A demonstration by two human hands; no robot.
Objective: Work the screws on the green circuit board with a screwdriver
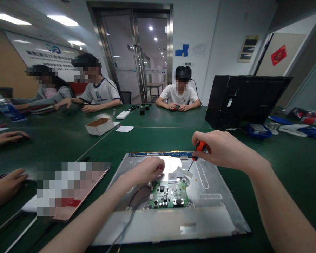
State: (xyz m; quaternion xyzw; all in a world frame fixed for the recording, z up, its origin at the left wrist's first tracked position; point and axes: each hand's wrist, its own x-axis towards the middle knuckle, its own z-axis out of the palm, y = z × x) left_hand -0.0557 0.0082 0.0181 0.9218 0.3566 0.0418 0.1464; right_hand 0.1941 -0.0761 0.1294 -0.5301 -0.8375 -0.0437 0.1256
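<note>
A bare metal display panel (216, 200) lies flat on the green table in front of me. A green circuit board (168, 195) sits on its middle, with grey cables running off toward me. My right hand (223, 149) is closed around a small orange-handled screwdriver (198, 149), its tip pointing down at the panel just above the board. My left hand (147, 170) rests on the panel at the board's upper left corner, fingers curled; whether anything is in them is hidden.
A black monitor back shell (242, 100) stands at the right rear. A small white cardboard box (100, 126) and paper sit mid-table. A flat pinkish item (68, 196) lies left of the panel. Three people sit across the table; other hands (5, 186) rest at the left.
</note>
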